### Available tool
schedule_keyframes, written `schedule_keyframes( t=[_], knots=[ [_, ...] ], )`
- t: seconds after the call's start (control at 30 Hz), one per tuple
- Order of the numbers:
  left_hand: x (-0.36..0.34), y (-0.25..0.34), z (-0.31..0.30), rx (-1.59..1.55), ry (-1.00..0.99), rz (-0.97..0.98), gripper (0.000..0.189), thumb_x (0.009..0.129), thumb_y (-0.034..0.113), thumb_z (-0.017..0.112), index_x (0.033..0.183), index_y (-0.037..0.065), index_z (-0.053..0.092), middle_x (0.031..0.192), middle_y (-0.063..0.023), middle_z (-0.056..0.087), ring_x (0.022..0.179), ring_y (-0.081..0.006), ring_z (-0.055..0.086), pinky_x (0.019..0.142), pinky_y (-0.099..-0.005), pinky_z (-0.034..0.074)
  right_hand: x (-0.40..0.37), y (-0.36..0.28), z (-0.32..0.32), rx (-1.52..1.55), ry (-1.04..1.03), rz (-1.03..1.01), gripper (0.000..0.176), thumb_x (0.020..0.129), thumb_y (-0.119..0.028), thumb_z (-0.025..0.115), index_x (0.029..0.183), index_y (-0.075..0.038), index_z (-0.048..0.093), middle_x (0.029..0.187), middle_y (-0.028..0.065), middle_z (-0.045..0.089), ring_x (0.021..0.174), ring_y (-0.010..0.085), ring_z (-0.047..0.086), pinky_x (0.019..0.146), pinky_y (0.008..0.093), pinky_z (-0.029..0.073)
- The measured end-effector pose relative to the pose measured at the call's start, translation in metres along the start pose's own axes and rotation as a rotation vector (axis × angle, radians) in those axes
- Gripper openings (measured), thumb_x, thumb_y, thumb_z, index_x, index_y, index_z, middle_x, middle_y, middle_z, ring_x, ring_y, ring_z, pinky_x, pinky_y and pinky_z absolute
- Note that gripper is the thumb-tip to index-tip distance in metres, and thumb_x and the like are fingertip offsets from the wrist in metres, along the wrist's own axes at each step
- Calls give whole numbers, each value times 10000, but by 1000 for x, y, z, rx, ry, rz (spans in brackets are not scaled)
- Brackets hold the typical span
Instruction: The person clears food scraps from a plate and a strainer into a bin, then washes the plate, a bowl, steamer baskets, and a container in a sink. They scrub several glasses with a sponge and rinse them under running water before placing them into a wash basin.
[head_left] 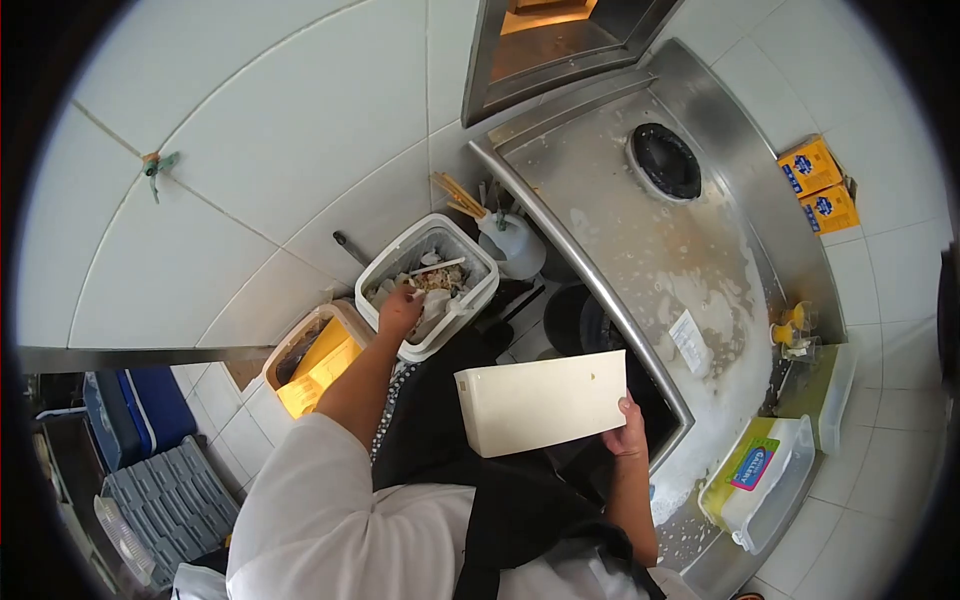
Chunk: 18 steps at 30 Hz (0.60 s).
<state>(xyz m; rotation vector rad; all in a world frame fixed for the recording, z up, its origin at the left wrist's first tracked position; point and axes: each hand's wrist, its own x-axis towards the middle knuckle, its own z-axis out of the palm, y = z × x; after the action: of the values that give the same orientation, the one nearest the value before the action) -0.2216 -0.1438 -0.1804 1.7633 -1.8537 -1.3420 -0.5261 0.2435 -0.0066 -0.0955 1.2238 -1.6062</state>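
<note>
Figure: disposal of scraps, seen from above, nearest item first. The right hand holds the white tray by its right-hand edge, fingers closed on the rim, in front of the body and clear of the steel desk. The tray appears empty, save for a small speck. The left hand reaches down into the white bin on the floor and rests on the paper and food waste inside. Whether its fingers grip anything cannot be told. A yellow-lined bin stands just beside the white one.

Good practice, as judged from this view: keep the tray level and close to the body so that nothing drips on the apron, and keep the reaching hand within the bin's rim (the neighbouring bin seems to take other waste).

Farther off, the wet desk carries a round drain opening, with two yellow boxes on the floor beyond.
</note>
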Motion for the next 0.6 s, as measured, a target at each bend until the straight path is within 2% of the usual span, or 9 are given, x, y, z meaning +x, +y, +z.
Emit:
schedule_keyframes(
  t=[0.07, 0.13, 0.2, 0.27, 0.4, 0.47, 0.5, 0.57, 0.6],
  knots=[
    [12, -13, 16, 95, -88, 111, 458, 865, 382, 760, 1182, 55, 707, 1112, -165, 735, 1043, -339, 699, 892, -432, 547, -4, -3, 2, -3, -14, -7, 829, 837, -324, 655, 1542, 17, 382, 1459, 159, 549, 1329, 291, 554, 1124, 401, 432],
    [13, -1, 33, 114, -145, 539, 488, 855, 368, 785, 1210, 47, 687, 978, -149, 751, 908, -305, 728, 826, -428, 562, -10, -1, 1, -5, -17, -8, 833, 836, -324, 659, 1543, 17, 380, 1460, 160, 548, 1330, 290, 553, 1122, 402, 435],
    [16, 13, 41, 151, -162, 530, 412, 851, 346, 783, 1125, 45, 722, 968, -172, 743, 972, -321, 712, 864, -441, 543, -10, 0, -1, -4, -35, -5, 839, 839, -332, 665, 1546, 16, 377, 1459, 161, 549, 1328, 288, 554, 1117, 403, 440],
    [21, 22, 44, 367, -325, 405, 324, 879, 330, 743, 1024, 41, 747, 957, -198, 728, 951, -339, 706, 857, -440, 538, -11, 0, -3, -12, -31, -11, 839, 840, -340, 668, 1544, 14, 380, 1457, 160, 551, 1326, 288, 555, 1115, 403, 441],
    [40, 5, 32, 301, -259, 535, 315, 874, 350, 718, 949, 44, 740, 930, -246, 709, 979, -413, 681, 893, -459, 535, -15, 1, -9, 7, -21, -22, 835, 842, -354, 672, 1537, 12, 389, 1454, 158, 554, 1324, 288, 557, 1111, 400, 444],
    [50, 5, 1, 164, -37, 317, 390, 911, 408, 677, 1076, 58, 717, 1084, -241, 699, 1078, -424, 657, 937, -497, 519, -17, -4, -6, 12, -18, -27, 828, 844, -353, 670, 1534, 12, 394, 1452, 157, 556, 1322, 286, 558, 1112, 398, 443],
    [48, -3, 1, 166, -40, 318, 390, 911, 408, 677, 1076, 58, 717, 1084, -241, 699, 1078, -424, 657, 937, -497, 519, -19, -5, -4, 12, -22, -25, 821, 845, -352, 668, 1530, 11, 398, 1450, 156, 557, 1321, 285, 559, 1113, 396, 442],
    [37, -18, 5, 589, 63, 199, 573, 912, 514, 658, 1294, 89, 625, 1362, -214, 598, 1225, -432, 589, 1012, -539, 484, -18, -3, -8, 23, -15, -34, 821, 845, -355, 669, 1528, 11, 400, 1446, 156, 559, 1318, 285, 561, 1114, 397, 442],
    [3, 10, -1, 658, -44, 133, 667, 899, 558, 660, 1372, 99, 558, 1449, -194, 523, 1302, -429, 524, 1049, -563, 451, -16, -3, -10, 36, -6, -39, 821, 845, -359, 671, 1526, 12, 401, 1443, 155, 560, 1315, 284, 562, 1114, 397, 441]
  ],
)
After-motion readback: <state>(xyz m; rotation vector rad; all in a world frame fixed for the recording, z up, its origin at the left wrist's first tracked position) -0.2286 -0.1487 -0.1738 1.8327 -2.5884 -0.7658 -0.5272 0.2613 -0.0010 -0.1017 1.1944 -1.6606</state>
